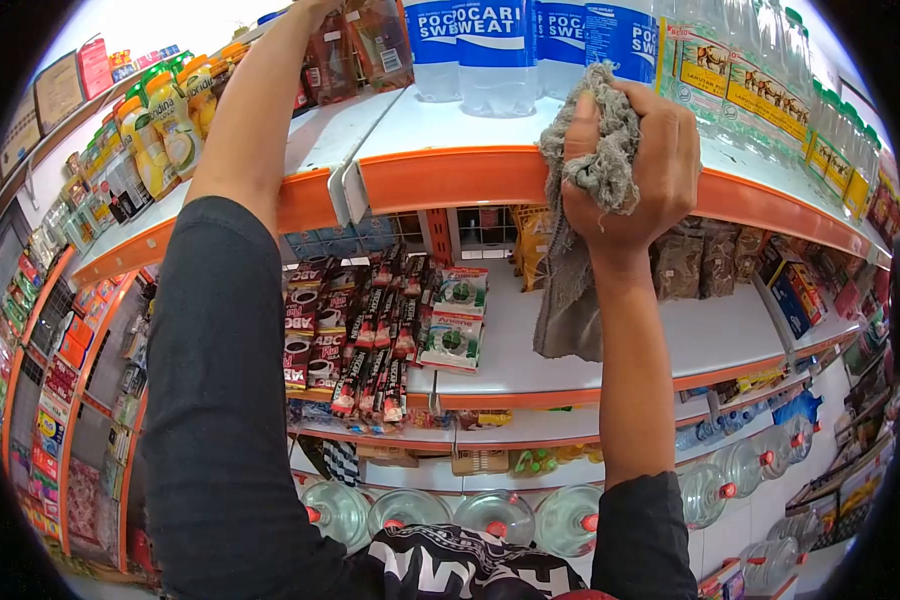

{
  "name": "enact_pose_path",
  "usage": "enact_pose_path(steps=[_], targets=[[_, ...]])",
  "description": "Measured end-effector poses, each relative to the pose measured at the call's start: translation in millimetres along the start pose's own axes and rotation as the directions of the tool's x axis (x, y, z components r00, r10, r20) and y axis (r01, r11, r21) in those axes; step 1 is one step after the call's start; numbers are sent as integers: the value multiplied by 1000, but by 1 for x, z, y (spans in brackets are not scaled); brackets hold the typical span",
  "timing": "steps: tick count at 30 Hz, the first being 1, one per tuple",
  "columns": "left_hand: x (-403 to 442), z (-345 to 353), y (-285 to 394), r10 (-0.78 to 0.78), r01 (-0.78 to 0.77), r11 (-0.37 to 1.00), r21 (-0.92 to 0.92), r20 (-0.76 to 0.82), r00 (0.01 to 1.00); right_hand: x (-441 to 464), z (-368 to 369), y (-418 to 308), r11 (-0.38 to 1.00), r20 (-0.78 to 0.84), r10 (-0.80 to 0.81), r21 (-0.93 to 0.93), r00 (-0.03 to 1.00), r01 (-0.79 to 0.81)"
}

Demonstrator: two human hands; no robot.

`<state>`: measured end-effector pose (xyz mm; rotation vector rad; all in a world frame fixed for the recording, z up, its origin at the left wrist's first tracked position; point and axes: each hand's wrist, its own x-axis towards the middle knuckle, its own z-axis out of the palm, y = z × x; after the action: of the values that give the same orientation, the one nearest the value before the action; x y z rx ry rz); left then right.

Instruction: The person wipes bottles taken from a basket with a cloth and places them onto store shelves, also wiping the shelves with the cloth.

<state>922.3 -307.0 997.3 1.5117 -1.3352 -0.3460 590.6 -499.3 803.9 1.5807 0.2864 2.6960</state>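
Observation:
My right hand [650,170] is closed round a frayed grey cleaning rag [610,160], thumb on top. The rag hangs over the orange front edge [450,175] of the upper white shelf, its lower end in front of the shelf below. Just behind it stand Pocari Sweat bottles [495,60] with blue labels. My left arm reaches up to the top edge of the view, where only a bit of my left hand [313,6] shows, beside dark red-brown bottles [382,45]. Its fingers are cut off, so any grip is hidden.
Floridina bottles [160,125] line the upper shelf at left, and yellow-labelled Larutan bottles [740,80] at right. Coffee sachets [380,330] and white-green packets [455,320] lie on the shelf below. Large water jugs [495,518] stand at the bottom.

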Motion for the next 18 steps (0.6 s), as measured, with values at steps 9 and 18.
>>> enact_pose_path(steps=[9, 18], targets=[[0, 54, 7, 184, 393, 777, 491, -776, 603, 3, -8, -7, 997, 113, 63, 32, 992, -67], [-9, 64, 12, 470, 604, 520, 604, -793, 388, 1, -1, -2, 1000, 14, -2, -1, 1000, 2]])
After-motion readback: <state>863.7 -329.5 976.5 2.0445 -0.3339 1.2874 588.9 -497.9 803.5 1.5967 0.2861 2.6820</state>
